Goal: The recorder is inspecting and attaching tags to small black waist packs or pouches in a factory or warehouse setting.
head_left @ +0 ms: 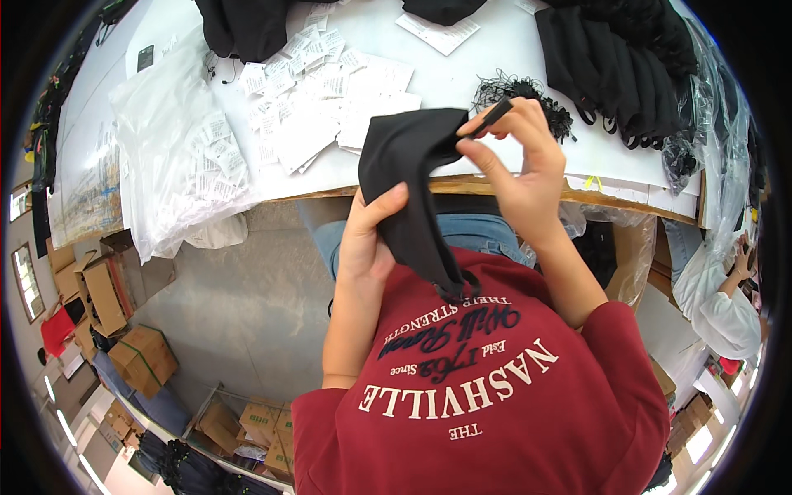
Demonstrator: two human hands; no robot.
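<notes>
A folded black fabric piece (pixel 412 165) is held up in front of my chest, just over the table's near edge. A small dark loop (pixel 462 289) hangs at its lower end. My left hand (pixel 371 231) grips its left side, with the thumb laid across the front. At its upper right corner, my right hand (pixel 521 157) pinches with thumb and fingers; a narrow, stiff-looking black strip (pixel 497 113) sticks out past the fingertips. Whether the strip is attached to the fabric, I cannot tell. Behind the right hand lies a tangled heap of thin black cords (pixel 561 124).
White printed labels (pixel 330 82) lie scattered on the white table (pixel 445 78). A clear plastic bag (pixel 177 157) of labels hangs over the near edge at left. Black fabric pieces (pixel 615 70) are stacked at right. Cardboard boxes (pixel 142 359) stand on the floor; another person (pixel 718 309) is at far right.
</notes>
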